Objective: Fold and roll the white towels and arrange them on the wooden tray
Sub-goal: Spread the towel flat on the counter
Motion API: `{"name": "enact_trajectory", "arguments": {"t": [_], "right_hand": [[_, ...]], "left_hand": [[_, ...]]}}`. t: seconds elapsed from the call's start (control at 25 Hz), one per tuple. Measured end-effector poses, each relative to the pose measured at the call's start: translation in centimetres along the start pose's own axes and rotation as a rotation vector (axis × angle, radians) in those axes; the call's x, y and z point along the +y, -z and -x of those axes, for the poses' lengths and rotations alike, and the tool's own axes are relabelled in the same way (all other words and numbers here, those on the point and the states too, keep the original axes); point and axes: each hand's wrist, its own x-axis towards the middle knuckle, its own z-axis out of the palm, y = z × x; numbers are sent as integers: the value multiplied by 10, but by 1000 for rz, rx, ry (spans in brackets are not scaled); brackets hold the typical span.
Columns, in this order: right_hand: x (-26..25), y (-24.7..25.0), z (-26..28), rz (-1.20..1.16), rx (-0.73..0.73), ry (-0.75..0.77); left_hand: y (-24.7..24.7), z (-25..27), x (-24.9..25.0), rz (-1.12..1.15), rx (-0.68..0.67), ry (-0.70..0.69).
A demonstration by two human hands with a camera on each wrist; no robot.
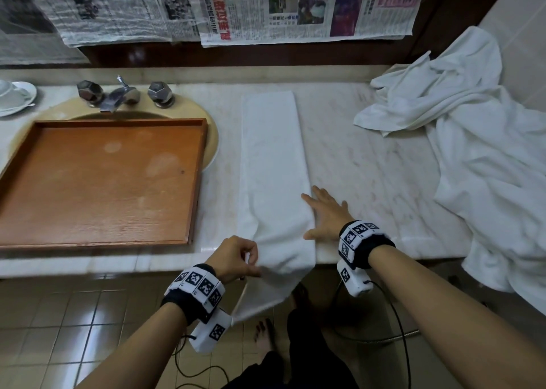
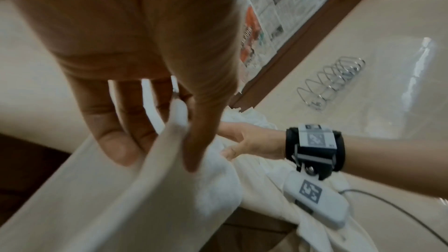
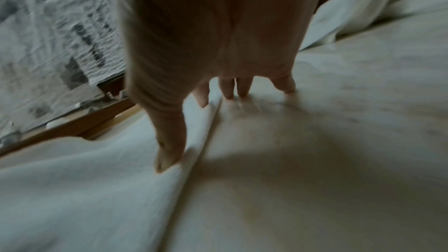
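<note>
Left hand (image 1: 233, 258) pinching near end of one folded towel (image 1: 273, 164), right hand (image 1: 325, 214) flat, fingers spread along its right edge, one wooden tray (image 1: 100, 179) leftward, one crumpled towel heap (image 1: 461, 116) rightward.

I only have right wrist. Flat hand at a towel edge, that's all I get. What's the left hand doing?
Observer: The left hand pinches the near end of the folded towel, at the counter's front edge.
Operator: Does that end lie on the counter?
Observer: No, it hangs off the marble counter toward the floor.
Operator: Anything on the tray yet?
Observer: The wooden tray sits over the sink, left of the towel, and holds no towels.
Operator: More towels to do?
Observer: A crumpled pile of white towels lies at the counter's right end. The right hand rests flat, fingers straight, at the folded towel's right edge.
</note>
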Motion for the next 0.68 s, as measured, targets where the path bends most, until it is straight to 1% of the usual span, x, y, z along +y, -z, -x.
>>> {"name": "enact_trajectory", "arguments": {"t": [0.04,0.12,0.2,0.24,0.28,0.32,0.36,0.4,0.44,0.48,0.56,0.68], "right_hand": [[0,1,1,-44,-2,-5],[-4,7,3,-130,20,-44],[-19,9,4,-125,80,-94],[-31,8,4,-87,136,-83],[-43,4,2,-46,193,-19],[-57,-1,1,-4,222,90],[-71,-7,0,44,211,220],[-83,-13,-2,101,169,339],[-91,-17,-5,171,122,422],[-98,-18,-8,241,84,472],[-109,-10,-16,355,60,521],[-124,7,-28,481,103,585]], "left_hand": [[-1,0,-7,59,38,-3],[2,4,-14,183,86,33],[5,8,-14,305,83,113],[5,8,-15,360,80,152],[3,7,-16,405,105,183],[1,6,-16,425,145,207],[0,5,-16,402,184,238],[-1,4,-16,375,213,253],[-4,3,-17,341,225,272],[-6,3,-17,320,234,297],[-11,5,-13,253,270,333],[-16,9,-7,213,293,406]]}}
